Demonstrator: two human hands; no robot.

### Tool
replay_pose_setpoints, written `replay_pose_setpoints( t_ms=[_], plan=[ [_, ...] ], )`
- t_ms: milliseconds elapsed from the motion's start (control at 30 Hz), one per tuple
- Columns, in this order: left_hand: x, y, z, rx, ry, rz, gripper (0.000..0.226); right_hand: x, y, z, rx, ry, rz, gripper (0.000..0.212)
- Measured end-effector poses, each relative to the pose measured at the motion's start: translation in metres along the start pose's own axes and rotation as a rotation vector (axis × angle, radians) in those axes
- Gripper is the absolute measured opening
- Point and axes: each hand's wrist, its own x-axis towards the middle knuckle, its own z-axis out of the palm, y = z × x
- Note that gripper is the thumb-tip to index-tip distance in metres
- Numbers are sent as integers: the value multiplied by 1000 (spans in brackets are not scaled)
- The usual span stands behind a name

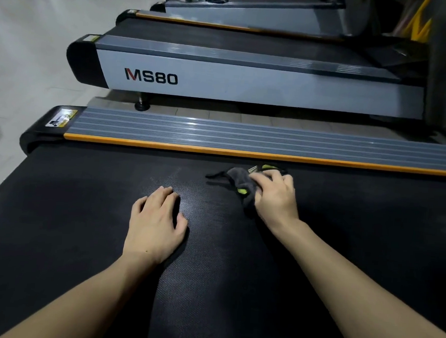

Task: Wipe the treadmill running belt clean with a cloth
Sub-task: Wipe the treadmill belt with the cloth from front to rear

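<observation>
a: where is the cloth?

b: the cloth point(242, 181) is right of the middle of the frame, on the black running belt point(82, 225). it is dark grey with some bright green bits. it is bunched up, close to the orange strip point(243, 152) that runs along the far side of the belt.

a: who has it?

b: the right hand point(276, 195) does. its fingers are curled over the cloth and hold it down on the belt.

a: and the other hand?

b: the left hand point(156, 222) lies flat on the belt, a bit left of the middle. its fingers are straight and close together, palm down. it holds nothing. it is near the cloth but not touching it.

a: what else is there?

b: past the orange strip is a grey side rail point(245, 135) with lines on it. at its left end there is a yellow sticker point(62, 117). behind that, in the upper part of the frame, is another treadmill point(248, 84) that says "ms80" on its grey side. more treadmills stand in a row behind it. the pale floor point(28, 39) is in the upper left.
</observation>
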Motion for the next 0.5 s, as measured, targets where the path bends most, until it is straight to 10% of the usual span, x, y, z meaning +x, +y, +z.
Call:
replay_pose_setpoints(
  t_ms=[333,500],
  plan=[
    [1,0,1,-5,-13,-15,41,-27,-16,0,-119,-268,-46,66],
    [2,0,1,-4,-15,-10,41,-29,-9,6,-76,-79,-110,55]
  ],
)
